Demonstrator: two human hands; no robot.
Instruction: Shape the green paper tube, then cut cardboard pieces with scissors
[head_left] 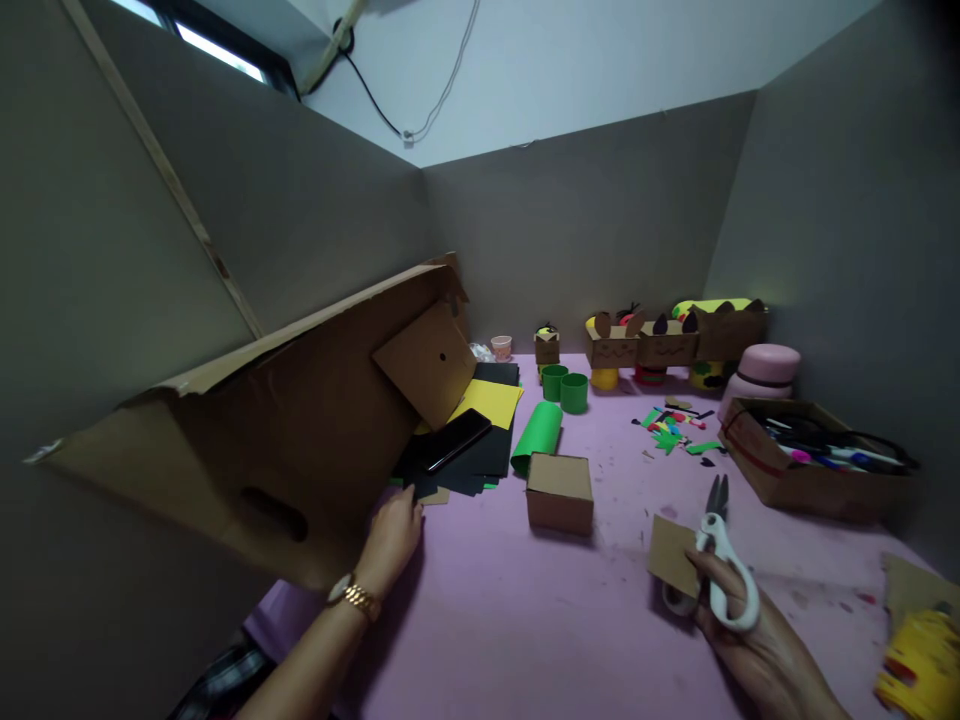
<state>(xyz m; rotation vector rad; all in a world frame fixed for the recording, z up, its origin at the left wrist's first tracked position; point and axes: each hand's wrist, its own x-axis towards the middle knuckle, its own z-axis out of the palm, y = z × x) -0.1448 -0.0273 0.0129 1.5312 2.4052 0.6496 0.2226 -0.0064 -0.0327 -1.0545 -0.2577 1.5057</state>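
My left hand [391, 535], with a gold watch on the wrist, grips the lower edge of a large sheet of cardboard [285, 430] that is lifted and tilted over the left side of the pink table [525, 620]. My right hand [739, 620] holds white-handled scissors [718, 560], blades pointing away, together with a small brown cardboard piece [671, 553]. A small closed cardboard box [559, 490] sits between my hands.
A black phone [450, 440] lies on black and yellow paper sheets [491, 405]. A green paper roll [537, 435] and green cups [564, 388] stand beyond. Cardboard figures [660, 345] line the back wall. A box of pens [817, 455] sits right, a yellow item [922, 660] at the near right.
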